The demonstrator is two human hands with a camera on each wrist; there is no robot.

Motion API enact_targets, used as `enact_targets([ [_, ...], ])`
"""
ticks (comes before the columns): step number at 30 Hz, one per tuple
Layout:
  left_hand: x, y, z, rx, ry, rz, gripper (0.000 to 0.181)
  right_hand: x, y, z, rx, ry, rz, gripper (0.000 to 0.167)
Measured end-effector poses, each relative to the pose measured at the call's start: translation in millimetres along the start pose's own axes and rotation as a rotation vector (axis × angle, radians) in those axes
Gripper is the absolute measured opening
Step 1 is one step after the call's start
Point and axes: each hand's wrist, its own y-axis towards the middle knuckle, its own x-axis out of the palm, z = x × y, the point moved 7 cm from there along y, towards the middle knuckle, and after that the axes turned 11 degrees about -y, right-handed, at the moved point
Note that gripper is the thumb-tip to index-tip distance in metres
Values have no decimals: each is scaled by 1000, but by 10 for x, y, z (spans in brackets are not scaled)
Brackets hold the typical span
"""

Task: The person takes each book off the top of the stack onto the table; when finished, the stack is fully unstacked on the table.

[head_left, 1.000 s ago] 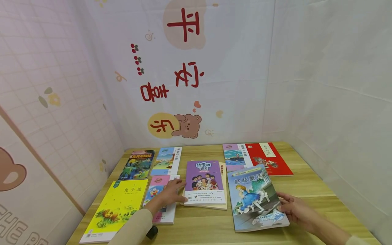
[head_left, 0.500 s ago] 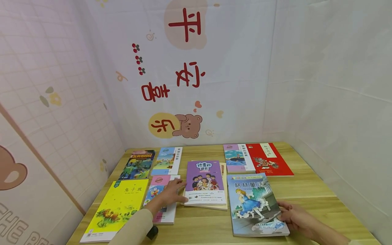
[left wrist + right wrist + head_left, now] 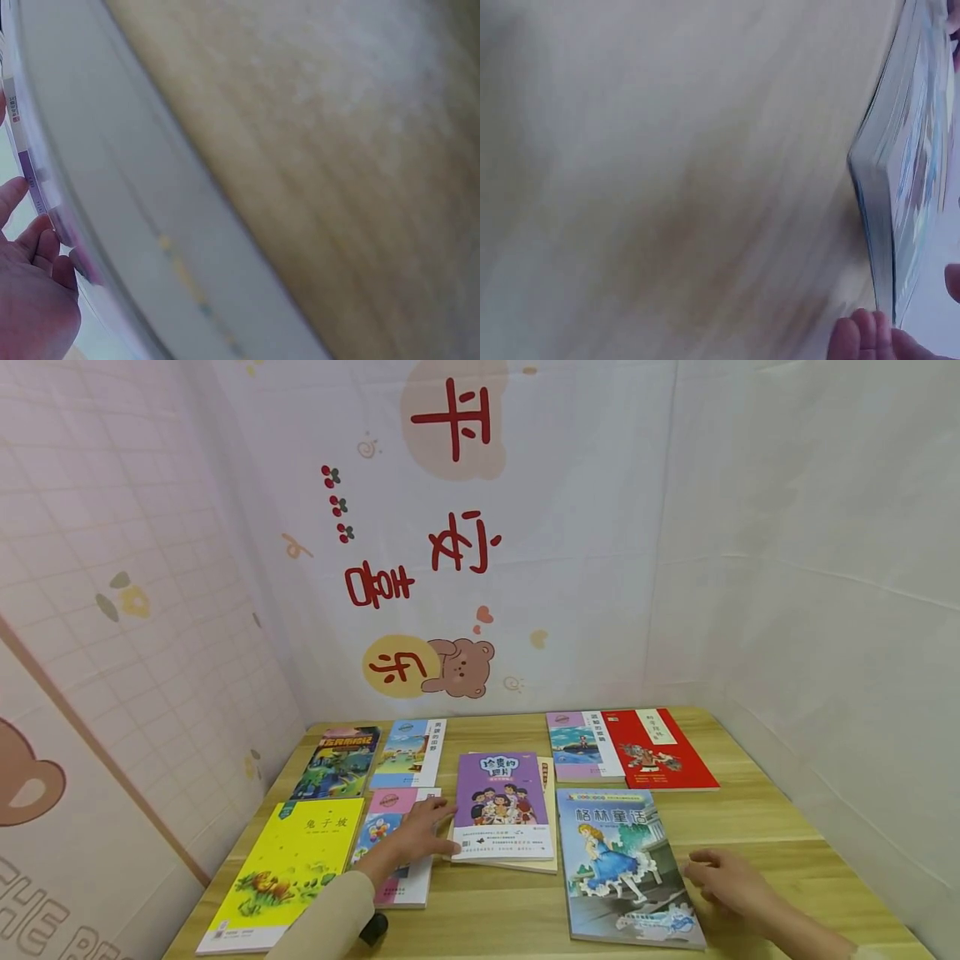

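A blue-grey storybook [image 3: 626,868] with a girl in a blue dress lies flat at the front right. My right hand [image 3: 727,885] is just beside its right edge, fingers loosely bent and holding nothing; the right wrist view shows the fingertips [image 3: 862,334] near the book's page edge. My left hand [image 3: 420,835] reaches over a pink book [image 3: 405,889] and touches the left edge of a purple book [image 3: 502,802]. That purple book lies on a cream book [image 3: 551,827], mostly hidden beneath it. In the left wrist view, the left fingers [image 3: 15,196] meet the purple spine.
A yellow book [image 3: 288,868] lies at the front left, with a dark green book [image 3: 337,764] and a light blue book [image 3: 408,756] behind. At the back right are a lilac book [image 3: 581,747] and a red book [image 3: 667,756]. White printed cloth [image 3: 570,568] walls the table [image 3: 757,827].
The blue-grey storybook has come down flat and turned slightly straighter. My right hand has let go of its right edge and moved slightly away. My left hand stays at the purple book.
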Motion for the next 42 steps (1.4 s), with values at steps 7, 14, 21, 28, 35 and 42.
enact_targets([
  [7, -8, 6, -21, -8, -2, 2, 79, -133, 96, -183, -55, -49, 104, 58],
  [14, -5, 20, -34, -15, -12, 7, 78, -3, 181, -562, -68, 88, 102, 59],
  [21, 8, 1, -41, -2, -16, 16, 82, 283, 296, -950, -119, 170, 66, 58],
  [28, 8, -2, -38, 14, -3, 18, 79, 620, 448, -1252, -122, 259, 15, 54],
  [35, 3, -8, -35, 24, -2, 14, 78, 884, 607, -1405, -144, 289, -5, 59],
  [42, 2, -16, -41, 19, -17, 15, 77, 1016, 694, -1524, -136, 314, -3, 62],
])
